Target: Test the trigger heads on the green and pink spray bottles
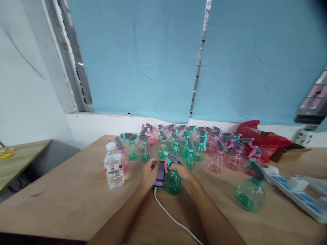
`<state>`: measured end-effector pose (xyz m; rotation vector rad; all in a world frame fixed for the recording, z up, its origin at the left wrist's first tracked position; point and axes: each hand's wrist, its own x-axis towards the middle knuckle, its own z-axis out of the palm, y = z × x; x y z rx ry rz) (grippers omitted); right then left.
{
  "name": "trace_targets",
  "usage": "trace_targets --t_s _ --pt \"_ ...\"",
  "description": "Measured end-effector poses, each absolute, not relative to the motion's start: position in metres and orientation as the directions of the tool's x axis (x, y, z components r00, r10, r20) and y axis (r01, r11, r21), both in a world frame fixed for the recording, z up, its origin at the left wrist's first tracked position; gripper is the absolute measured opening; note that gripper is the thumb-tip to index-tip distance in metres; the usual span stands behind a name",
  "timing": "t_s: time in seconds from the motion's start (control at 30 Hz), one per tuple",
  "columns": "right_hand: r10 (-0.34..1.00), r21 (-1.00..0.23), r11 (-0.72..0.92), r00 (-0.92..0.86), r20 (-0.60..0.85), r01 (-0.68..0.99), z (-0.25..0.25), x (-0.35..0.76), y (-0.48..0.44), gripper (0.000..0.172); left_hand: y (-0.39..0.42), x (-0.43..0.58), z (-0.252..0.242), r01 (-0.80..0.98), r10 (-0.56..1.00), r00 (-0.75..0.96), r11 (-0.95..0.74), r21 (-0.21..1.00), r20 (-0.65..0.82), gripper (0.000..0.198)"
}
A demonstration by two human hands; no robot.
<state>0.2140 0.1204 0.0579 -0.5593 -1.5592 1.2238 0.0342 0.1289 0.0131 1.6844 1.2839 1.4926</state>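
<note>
My right hand (182,170) is closed round the neck and grey-and-turquoise trigger head of a green spray bottle (173,183), which stands upright with green showing in its base. Just left of it lies a smartphone (160,175) with its screen lit and a white cable (167,213) plugged into its near end. My left hand (150,173) grips the phone's left edge with bent fingers; the fingertips are partly hidden. Beyond both hands stand several green spray bottles (162,149) and pink spray bottles (217,162).
A clear water bottle (113,172) with a white cap stands left of my hands. To the right are another green spray bottle (250,194) and a white-and-blue tray (293,190). A red plastic bag (265,136) lies by an open cardboard box (291,152) at the wall.
</note>
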Motion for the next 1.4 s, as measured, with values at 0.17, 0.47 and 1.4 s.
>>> trace_targets --t_s 0.17,0.47,1.4 --pt "0.804 -0.878 0.422 -0.354 0.477 -0.225 0.047 0.215 0.124 0.022 0.138 0.034 0.012 0.13 0.939 -0.116 -0.31 0.942 0.325 0.017" --pt "0.815 -0.886 0.418 -0.349 0.463 -0.199 0.044 0.216 0.126 0.032 0.139 0.035 0.01 0.039 0.948 -0.103 -0.297 0.954 0.3 0.02" --pt "0.847 -0.895 0.369 -0.305 0.435 -0.253 0.05 0.213 0.116 0.016 0.139 0.026 0.012 -0.224 0.963 -0.263 -0.117 0.968 0.055 0.035"
